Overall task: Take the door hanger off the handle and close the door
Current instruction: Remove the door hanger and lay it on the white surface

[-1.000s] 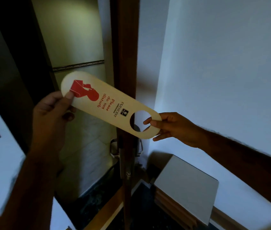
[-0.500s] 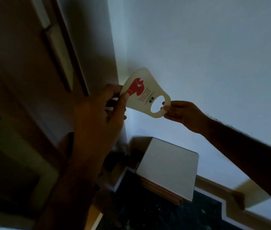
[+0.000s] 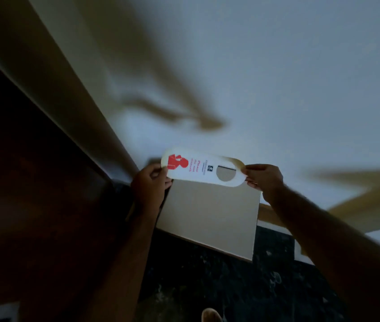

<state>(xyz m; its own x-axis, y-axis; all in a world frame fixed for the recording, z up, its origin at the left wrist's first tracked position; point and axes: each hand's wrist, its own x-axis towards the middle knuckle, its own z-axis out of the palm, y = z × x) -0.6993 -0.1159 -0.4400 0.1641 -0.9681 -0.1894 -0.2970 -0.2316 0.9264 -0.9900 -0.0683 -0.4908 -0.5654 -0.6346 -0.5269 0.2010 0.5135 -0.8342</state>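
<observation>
Head view: you hold the door hanger [image 3: 204, 169] flat above a small white table [image 3: 210, 219], left hand [image 3: 150, 184] pinching its red-print end, right hand [image 3: 263, 176] pinching the hole end. Hanger's off; next, free one hand and shut the door, not visible here.

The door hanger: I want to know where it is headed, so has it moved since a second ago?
Yes. The door hanger was up by the door edge; now both hands hold it lower, just over the grey box.
</observation>
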